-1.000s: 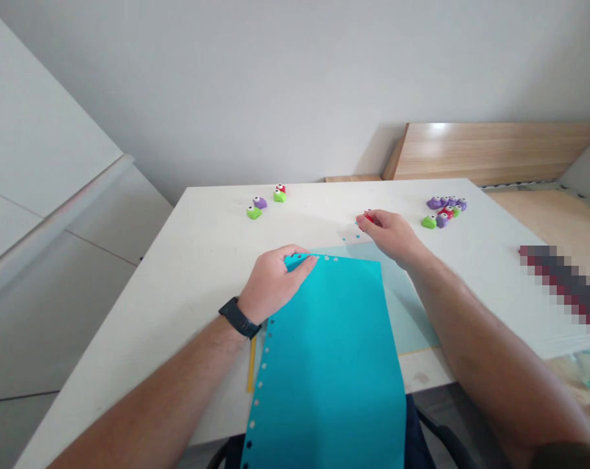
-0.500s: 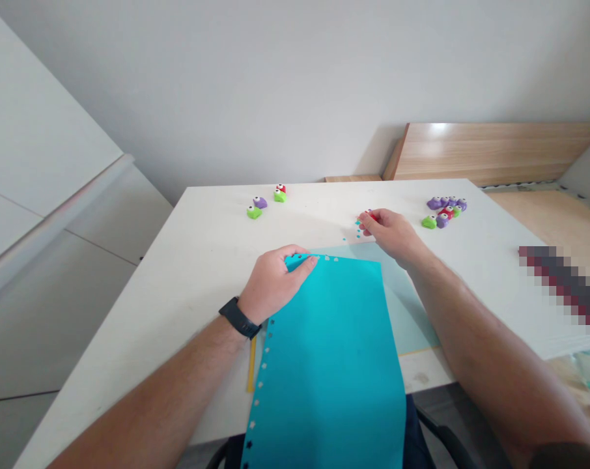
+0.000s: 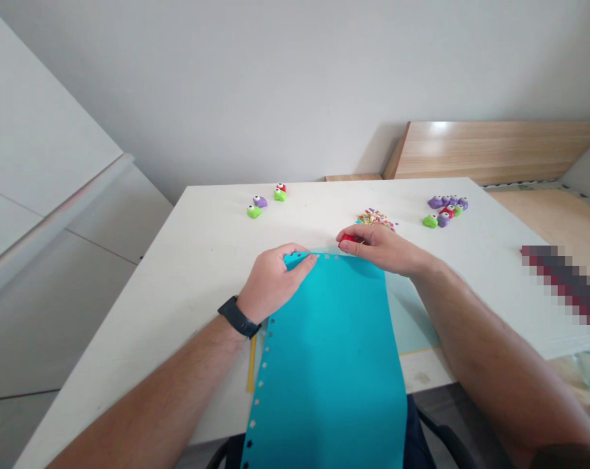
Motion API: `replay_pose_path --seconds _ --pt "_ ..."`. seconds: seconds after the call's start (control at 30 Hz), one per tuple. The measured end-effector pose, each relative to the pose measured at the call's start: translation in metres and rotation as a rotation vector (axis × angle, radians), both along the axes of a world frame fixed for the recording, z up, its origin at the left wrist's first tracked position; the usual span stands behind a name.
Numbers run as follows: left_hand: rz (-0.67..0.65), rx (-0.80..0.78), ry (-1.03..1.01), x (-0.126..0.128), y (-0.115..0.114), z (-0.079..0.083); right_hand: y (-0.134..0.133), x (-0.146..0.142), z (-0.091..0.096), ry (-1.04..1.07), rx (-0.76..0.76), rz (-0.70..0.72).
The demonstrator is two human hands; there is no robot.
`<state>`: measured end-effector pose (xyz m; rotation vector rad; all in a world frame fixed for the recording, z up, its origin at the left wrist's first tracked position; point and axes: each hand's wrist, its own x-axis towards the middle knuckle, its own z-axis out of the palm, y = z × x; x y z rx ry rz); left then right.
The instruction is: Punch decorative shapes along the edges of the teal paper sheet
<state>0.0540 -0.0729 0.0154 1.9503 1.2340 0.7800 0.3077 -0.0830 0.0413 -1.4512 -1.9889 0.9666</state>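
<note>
A sheet of blue paper (image 3: 334,345) stretches from the table over its front edge, with small shapes punched along its left and far edges. My left hand (image 3: 280,277) pinches its far left corner between thumb and fingers. In my right hand (image 3: 378,246) is a red craft punch (image 3: 347,241), close to the sheet's far edge; the fingers hide part of it, and I cannot tell whether it touches the paper. Just beyond that hand lies a pile of colourful paper confetti (image 3: 374,218).
Several purple, green and red craft punches with eyes (image 3: 444,212) are grouped at the back right. More, including a green punch (image 3: 254,212), stand at the back left of the white table (image 3: 178,286). A pale blue sheet (image 3: 412,312) lies under the paper.
My right hand has come from the confetti pile towards me and left, bringing the red punch near the paper's far edge. The confetti is now uncovered. My left hand stays put.
</note>
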Motion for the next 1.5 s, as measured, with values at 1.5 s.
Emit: replay_pose_path --seconds 1.5 --pt "0.008 0.005 0.013 -0.0008 0.0009 0.0035 -0.0045 -0.0002 0.0038 -0.123 -0.071 0.187"
